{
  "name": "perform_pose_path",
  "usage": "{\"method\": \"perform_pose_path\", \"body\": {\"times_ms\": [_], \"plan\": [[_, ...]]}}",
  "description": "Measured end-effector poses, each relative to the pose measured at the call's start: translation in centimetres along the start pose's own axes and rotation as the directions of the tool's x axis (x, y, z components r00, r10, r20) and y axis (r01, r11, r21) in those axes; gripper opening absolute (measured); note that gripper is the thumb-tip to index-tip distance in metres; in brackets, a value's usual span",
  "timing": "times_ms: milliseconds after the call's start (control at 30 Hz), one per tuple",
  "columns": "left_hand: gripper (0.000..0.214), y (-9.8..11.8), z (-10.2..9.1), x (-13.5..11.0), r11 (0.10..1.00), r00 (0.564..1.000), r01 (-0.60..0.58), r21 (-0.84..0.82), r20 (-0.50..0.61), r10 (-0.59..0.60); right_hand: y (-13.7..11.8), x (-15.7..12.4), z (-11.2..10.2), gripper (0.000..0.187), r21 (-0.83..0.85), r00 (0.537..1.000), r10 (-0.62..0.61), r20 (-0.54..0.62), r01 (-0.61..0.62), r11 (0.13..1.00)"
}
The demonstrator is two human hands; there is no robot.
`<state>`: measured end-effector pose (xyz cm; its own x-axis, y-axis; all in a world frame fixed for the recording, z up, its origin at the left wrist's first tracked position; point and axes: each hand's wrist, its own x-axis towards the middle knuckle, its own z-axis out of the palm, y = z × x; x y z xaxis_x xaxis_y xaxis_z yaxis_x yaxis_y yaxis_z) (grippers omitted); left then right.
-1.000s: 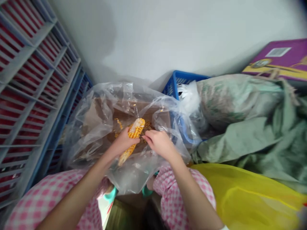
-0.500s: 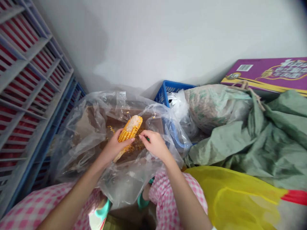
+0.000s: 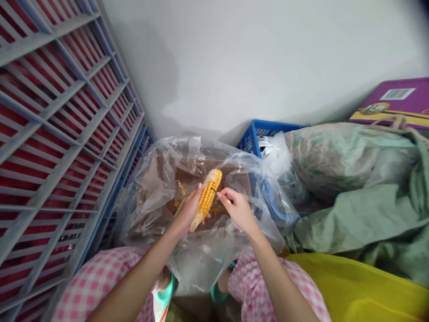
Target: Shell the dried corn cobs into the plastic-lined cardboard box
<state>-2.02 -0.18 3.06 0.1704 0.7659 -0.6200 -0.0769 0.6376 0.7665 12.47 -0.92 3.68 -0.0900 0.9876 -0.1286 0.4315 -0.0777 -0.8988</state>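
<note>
Upon inspection, the left hand [image 3: 189, 211] was closed around a corn cob [image 3: 208, 197], fingers curled behind it, holding it tilted above the opening of a clear plastic bag [image 3: 197, 273]. The right hand [image 3: 238, 211] was narrowly pinched on a thin pick [image 3: 214, 191], whose dark tip lay at the cob's side, though contact could not be confirmed. Kernels covered most of the visible cob, in orange-yellow rows; its lower end looked paler, and part of it was hidden by the left hand. Loose kernels [image 3: 179, 188] lay scattered on cardboard [image 3: 201, 167] inside the bag, so some removal had been done, but far more remained on the cob than lay below it. Beyond the bag stood a blue crate [image 3: 268, 134]; to its right lay a green sack [image 3: 348, 161]; to its left stood a grey rack [image 3: 67, 134] with red inside. Pink gingham knees [image 3: 110, 277] showed below the bag, either side of it.
</note>
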Motion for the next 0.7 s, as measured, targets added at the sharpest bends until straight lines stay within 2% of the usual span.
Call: {"method": "perform_pose_path", "body": {"times_ms": [100, 167, 267, 367, 600, 700], "plan": [[0.054, 0.2, -0.1, 0.2, 0.999, 1.0, 0.022, -0.026, 0.012, -0.022, -0.1, 0.1, -0.3, 0.028, -0.015, 1.0, 0.023, -0.001, -0.023, 1.0], [0.052, 0.3, -0.3, 0.2, 0.999, 0.999, 0.036, -0.033, -0.007, -0.036, -0.3, -0.1, -0.8, 0.028, -0.117, 1.0, 0.014, -0.015, -0.015, 0.993], [0.044, 0.6, -0.4, 0.3, 1.0, 0.996, 0.018, -0.01, -0.093, -0.019, -0.5, -0.4, -1.7, 0.029, -0.306, 0.998, -0.031, -0.047, 0.015, 0.952], [0.039, 1.2, -0.3, 0.1, 0.997, 0.987, -0.011, 0.075, -0.158, 0.022, -0.8, -0.6, -2.2, 0.029, -0.35, 0.998, -0.043, -0.035, 0.028, 0.936], [0.034, 1.3, 0.1, -0.7, 0.978, 0.996, -0.022, 0.207, -0.078, 0.039, -1.0, -0.5, -1.9, 0.027, -0.39, 0.997, -0.062, 0.036, 0.071, 0.918], [0.036, 0.9, 0.1, -0.7, 0.982, 0.999, -0.038, 0.184, -0.026, 0.043, -0.9, -0.5, -1.7, 0.026, -0.377, 0.996, -0.085, 0.036, 0.092, 0.921]]}}
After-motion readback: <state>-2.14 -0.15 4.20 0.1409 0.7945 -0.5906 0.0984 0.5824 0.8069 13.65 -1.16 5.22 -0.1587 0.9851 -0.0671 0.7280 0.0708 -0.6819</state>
